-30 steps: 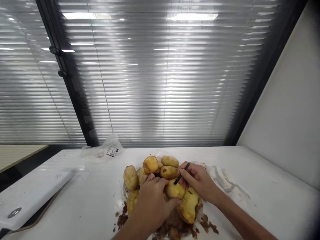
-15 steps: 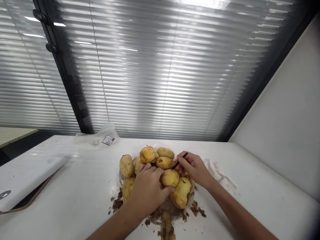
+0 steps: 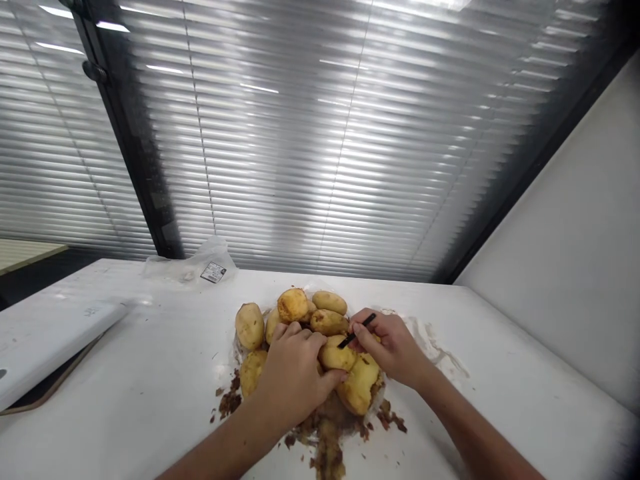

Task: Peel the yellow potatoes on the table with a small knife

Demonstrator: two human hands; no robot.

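Note:
My left hand (image 3: 296,370) is closed around a peeled yellow potato (image 3: 334,355), its thumb along the near side. In my right hand (image 3: 387,343) is a thin black stick-like tool (image 3: 366,323), pinched between thumb and fingers. Its tip lies over the top of the held potato; whether it cuts in, I cannot tell. Against the near right side of that potato sits another peeled potato (image 3: 360,383) with an uneven surface. More peeled potatoes (image 3: 249,326) are heaped behind and to the left, partly hidden by my left hand, on crumpled clear plastic.
Brown peel scraps (image 3: 230,400) and a wet brown smear (image 3: 329,447) lie on the white table (image 3: 150,373). A clear plastic bag (image 3: 200,260) with a label is at the back left, a white device (image 3: 55,347) at far left. Crumpled white material (image 3: 435,347) lies right of my right hand.
The black tool has shifted from the potato's far right edge to over its top. My left hand keeps its hold. The whole view has tilted slightly.

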